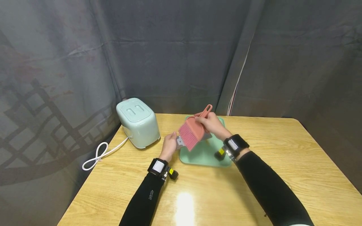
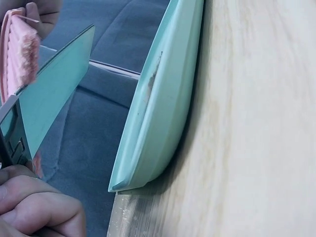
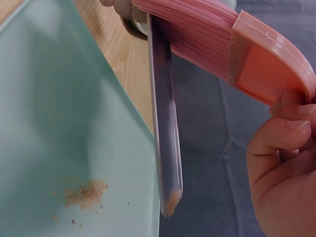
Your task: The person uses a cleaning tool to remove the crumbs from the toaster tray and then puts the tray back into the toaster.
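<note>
One pink brush point(image 1: 191, 133), bristles fanned, and one flat grey blade point(image 1: 181, 142) meet at frame centre above one mint tray point(image 1: 203, 153) on the desk point(image 1: 254, 175). The right hand point(image 1: 213, 124) grips the brush; the left hand point(image 1: 169, 145) pinches the blade. One mint appliance point(image 1: 138, 121) sits at left.

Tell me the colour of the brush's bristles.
Pink, on a salmon-pink brush; the right wrist view shows them best.

From the head camera I look forward and down across the tabletop point(image 1: 254, 175) toward the curtain. My left wrist camera sits close, skimming the green tray point(image 2: 163, 108) edge-on. My right wrist camera hovers closer above it; all three share the pink brush point(image 3: 222, 34).
</note>
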